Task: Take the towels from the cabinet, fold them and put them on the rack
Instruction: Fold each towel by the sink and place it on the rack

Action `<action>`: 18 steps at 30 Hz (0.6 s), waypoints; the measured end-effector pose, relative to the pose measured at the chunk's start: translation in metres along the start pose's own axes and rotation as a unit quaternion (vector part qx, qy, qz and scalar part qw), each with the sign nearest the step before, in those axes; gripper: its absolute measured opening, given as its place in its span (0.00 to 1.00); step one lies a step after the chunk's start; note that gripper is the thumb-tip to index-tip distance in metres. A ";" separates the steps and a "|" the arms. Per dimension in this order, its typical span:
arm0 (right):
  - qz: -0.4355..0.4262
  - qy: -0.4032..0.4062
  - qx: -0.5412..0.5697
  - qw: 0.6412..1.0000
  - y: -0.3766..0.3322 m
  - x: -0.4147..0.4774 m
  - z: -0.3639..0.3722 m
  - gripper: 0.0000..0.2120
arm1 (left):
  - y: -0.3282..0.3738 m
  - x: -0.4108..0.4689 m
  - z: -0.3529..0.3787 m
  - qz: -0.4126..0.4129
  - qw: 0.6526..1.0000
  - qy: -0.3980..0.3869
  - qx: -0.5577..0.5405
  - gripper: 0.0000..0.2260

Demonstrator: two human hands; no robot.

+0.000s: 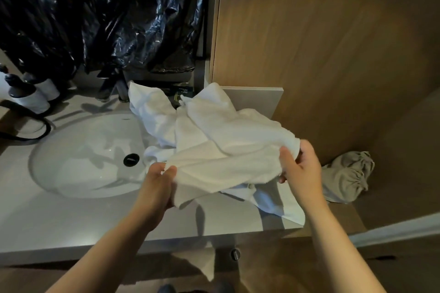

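Towel held above counter beside sink | left hand, right hand each pinch 1 edge | step: folding, likely | next: align corners.

Nothing legible anywhere. Carries faint pale print: a small dark card at 12 o'clock from the white towels, half hidden behind them, lettering too small and blurred to make out. Shows a faint pale mark: the black drain plug in the sink, at 9 o'clock from the towels, equally unreadable.
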State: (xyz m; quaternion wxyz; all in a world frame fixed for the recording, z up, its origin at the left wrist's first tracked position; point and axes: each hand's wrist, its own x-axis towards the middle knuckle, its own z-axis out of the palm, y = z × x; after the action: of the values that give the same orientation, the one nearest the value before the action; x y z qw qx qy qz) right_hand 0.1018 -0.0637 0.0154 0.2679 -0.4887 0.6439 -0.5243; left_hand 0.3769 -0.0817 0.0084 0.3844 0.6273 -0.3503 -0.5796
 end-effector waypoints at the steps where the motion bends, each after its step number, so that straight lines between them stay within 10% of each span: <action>1: -0.005 0.001 -0.019 1.000 0.001 -0.003 0.000 0.02 | -0.001 0.000 0.000 0.005 0.999 0.015 0.050 0.10; 6: -0.023 0.044 -0.015 0.999 0.002 -0.015 -0.004 0.12 | -0.014 -0.013 -0.005 0.078 0.972 0.015 0.221 0.08; 11: 0.251 -0.078 0.215 0.941 -0.014 -0.001 0.003 0.16 | -0.017 -0.025 -0.011 0.098 0.963 -0.032 0.250 0.14; 15: 0.058 0.069 0.027 0.996 -0.019 -0.003 0.016 0.14 | -0.014 -0.037 -0.013 -0.054 0.984 -0.167 -0.026 0.17; 18: -0.020 0.083 -0.101 0.991 -0.015 -0.002 0.004 0.15 | -0.015 -0.036 -0.021 -0.012 0.985 -0.160 0.063 0.11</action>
State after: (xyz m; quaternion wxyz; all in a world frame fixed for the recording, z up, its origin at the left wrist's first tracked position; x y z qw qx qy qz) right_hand 0.1115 -0.0633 0.0281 0.1522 -0.4810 0.7034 -0.5007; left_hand 0.3946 -0.0412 0.0125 0.2761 0.5536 -0.4353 -0.6540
